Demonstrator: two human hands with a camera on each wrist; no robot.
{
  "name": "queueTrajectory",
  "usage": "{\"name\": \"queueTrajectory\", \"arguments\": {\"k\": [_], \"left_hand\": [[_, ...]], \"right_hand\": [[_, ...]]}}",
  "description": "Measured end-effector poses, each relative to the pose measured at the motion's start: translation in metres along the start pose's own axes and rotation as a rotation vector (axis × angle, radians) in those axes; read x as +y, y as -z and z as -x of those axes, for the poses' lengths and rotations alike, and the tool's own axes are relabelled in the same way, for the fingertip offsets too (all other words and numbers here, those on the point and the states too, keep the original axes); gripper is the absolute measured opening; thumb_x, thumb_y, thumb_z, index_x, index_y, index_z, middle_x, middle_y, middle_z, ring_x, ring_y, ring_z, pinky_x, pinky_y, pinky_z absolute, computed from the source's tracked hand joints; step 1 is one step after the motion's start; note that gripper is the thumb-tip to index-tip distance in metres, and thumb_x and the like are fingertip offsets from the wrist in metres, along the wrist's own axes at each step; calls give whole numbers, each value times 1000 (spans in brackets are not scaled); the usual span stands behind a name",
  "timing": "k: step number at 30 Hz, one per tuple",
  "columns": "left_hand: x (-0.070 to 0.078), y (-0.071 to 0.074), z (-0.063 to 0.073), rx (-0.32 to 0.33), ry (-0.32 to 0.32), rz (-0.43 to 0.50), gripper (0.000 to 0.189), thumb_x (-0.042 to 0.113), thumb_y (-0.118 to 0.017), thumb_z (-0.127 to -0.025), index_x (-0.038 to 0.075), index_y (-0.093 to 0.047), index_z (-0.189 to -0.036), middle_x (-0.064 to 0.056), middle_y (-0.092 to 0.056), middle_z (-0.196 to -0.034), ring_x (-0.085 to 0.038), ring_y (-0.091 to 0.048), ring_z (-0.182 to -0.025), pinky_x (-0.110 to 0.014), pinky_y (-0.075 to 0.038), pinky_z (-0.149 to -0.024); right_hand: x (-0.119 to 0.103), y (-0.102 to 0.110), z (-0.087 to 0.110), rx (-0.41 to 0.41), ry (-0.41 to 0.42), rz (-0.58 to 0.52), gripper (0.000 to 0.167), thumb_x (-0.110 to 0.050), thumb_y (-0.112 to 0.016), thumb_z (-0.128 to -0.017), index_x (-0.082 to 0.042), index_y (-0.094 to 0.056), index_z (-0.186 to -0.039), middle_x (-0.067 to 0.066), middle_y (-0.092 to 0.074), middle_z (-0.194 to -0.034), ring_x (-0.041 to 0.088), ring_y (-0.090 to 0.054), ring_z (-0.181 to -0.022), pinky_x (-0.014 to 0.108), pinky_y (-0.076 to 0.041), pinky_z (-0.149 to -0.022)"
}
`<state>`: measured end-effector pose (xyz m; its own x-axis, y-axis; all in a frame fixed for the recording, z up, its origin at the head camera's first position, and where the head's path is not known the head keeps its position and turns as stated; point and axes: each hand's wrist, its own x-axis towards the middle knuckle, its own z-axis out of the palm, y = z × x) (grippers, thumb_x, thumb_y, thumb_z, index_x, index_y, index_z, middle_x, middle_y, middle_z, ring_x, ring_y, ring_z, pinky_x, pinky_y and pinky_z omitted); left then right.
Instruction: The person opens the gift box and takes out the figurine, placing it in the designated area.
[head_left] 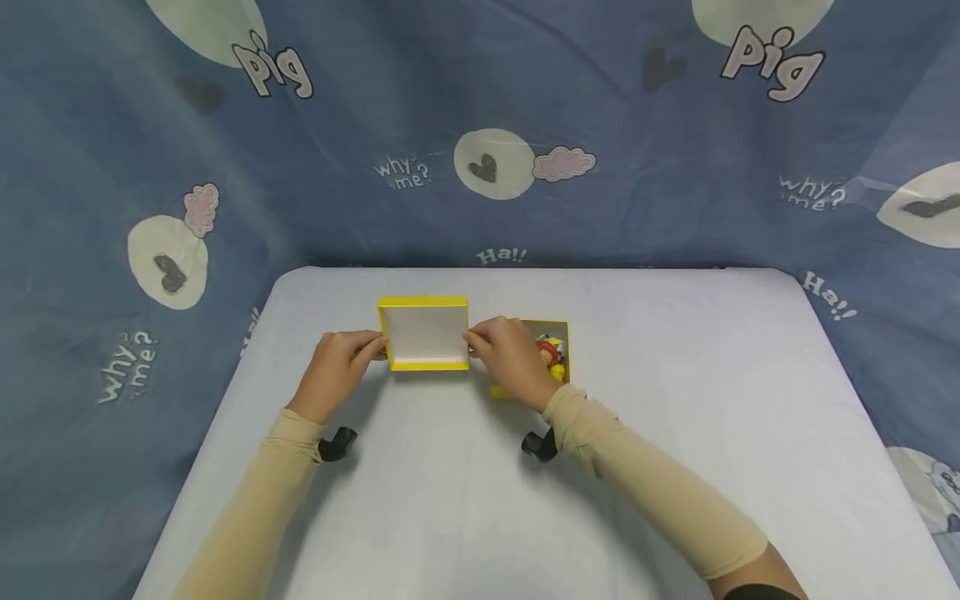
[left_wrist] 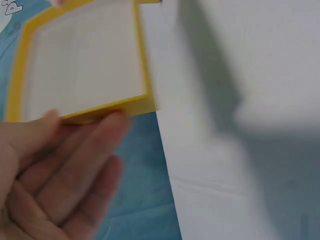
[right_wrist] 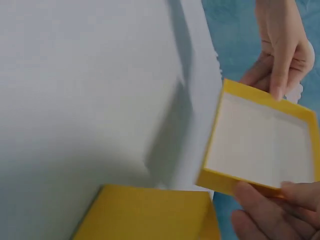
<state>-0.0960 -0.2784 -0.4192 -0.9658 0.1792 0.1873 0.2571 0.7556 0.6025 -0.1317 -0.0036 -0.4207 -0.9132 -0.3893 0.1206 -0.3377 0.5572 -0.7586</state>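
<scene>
A shallow yellow box lid (head_left: pixel 427 334) with a white inside is held up on edge, its hollow side turned toward the head camera. My left hand (head_left: pixel 337 370) pinches its left side between thumb and fingers. On the opposite side my right hand (head_left: pixel 516 358) pinches the lid the same way; in the right wrist view both hands grip it at opposite edges. Behind the right hand stands a yellow box (head_left: pixel 567 333), partly covered by that hand. Inside it lies a small red and yellow figure (head_left: pixel 553 355), partly hidden.
A white cloth (head_left: pixel 712 433) covers the table. Blue printed fabric (head_left: pixel 360 100) hangs behind it and at the sides. Black wrist mounts (head_left: pixel 539 445) sit under both forearms, close above the cloth.
</scene>
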Motion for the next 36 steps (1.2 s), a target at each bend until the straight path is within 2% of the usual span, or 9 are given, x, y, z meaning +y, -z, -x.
{"name": "queueTrajectory", "arguments": {"k": [2, 4, 9, 12, 19, 24, 27, 32, 36], "left_hand": [[0, 5, -6, -78, 49, -1, 26, 15, -61, -105, -4, -76, -116, -21, -78, -105, -34, -79, -91, -54, -63, -87], [-1, 8, -12, -151, 96, -11, 26, 16, -60, -105, -3, -77, -114, -20, -78, -106, -32, -79, -90, -53, -62, -88], [-3, 11, -25, -271, 190, -47, 27, 16, -59, -106, -2, -79, -106, -18, -79, -98, -30, -79, -84, -50, -62, -86], [-5, 10, -33, -319, 228, -64, 27, 15, -59, -106, -3, -79, -106, -17, -79, -94, -30, -78, -83, -51, -61, -87], [-5, 8, -46, -416, 296, -114, 28, 15, -59, -105, -8, -75, -112, -18, -77, -96, -21, -77, -78, -47, -62, -86], [-7, 8, -52, -493, 318, -132, 26, 13, -59, -105, -7, -75, -109, -16, -79, -93, -20, -76, -77, -46, -61, -87], [-12, 8, -55, -546, 352, -100, 25, 13, -59, -105, -7, -75, -107, -15, -79, -90, -20, -77, -76, -46, -61, -89], [-20, 5, -57, -599, 391, -49, 26, 13, -59, -105, -7, -73, -108, -13, -78, -85, -19, -77, -74, -38, -61, -84], [-18, 6, -57, -612, 406, -33, 26, 13, -57, -105, -9, -71, -111, -13, -78, -85, -18, -75, -71, -35, -61, -80]], "right_hand": [[-3, 1, -6, -54, -67, -27, 27, -19, -64, -104, -3, -82, -92, 13, -80, -87, 24, -78, -81, 44, -58, -97], [-5, 0, -12, -108, -129, -35, 29, -18, -64, -103, 0, -82, -88, 14, -80, -84, 27, -78, -79, 42, -58, -95], [-7, -1, -25, -200, -238, -43, 32, -15, -65, -101, 7, -78, -81, 20, -78, -81, 34, -78, -80, 23, -49, -57], [-6, -4, -31, -211, -283, -29, 30, -13, -65, -100, 7, -78, -82, 20, -78, -80, 34, -78, -79, 18, -44, -52], [-12, -9, -40, -279, -358, 68, 23, -9, -60, -100, 7, -75, -93, 18, -79, -84, 30, -79, -78, 24, -50, -55], [-15, -12, -48, -322, -380, 198, 14, -11, -62, -97, 2, -69, -97, 15, -78, -90, 28, -76, -83, 37, -60, -78], [-16, -12, -53, -361, -395, 196, 14, -9, -64, -96, 3, -65, -104, 16, -77, -91, 29, -76, -83, 40, -63, -84], [-14, -14, -61, -442, -454, 121, 18, -6, -58, -99, 5, -61, -112, 16, -77, -79, 28, -79, -74, 36, -66, -74], [-14, -17, -65, -487, -480, 89, 18, -6, -54, -101, 5, -59, -114, 16, -77, -77, 28, -79, -75, 38, -66, -77]]}}
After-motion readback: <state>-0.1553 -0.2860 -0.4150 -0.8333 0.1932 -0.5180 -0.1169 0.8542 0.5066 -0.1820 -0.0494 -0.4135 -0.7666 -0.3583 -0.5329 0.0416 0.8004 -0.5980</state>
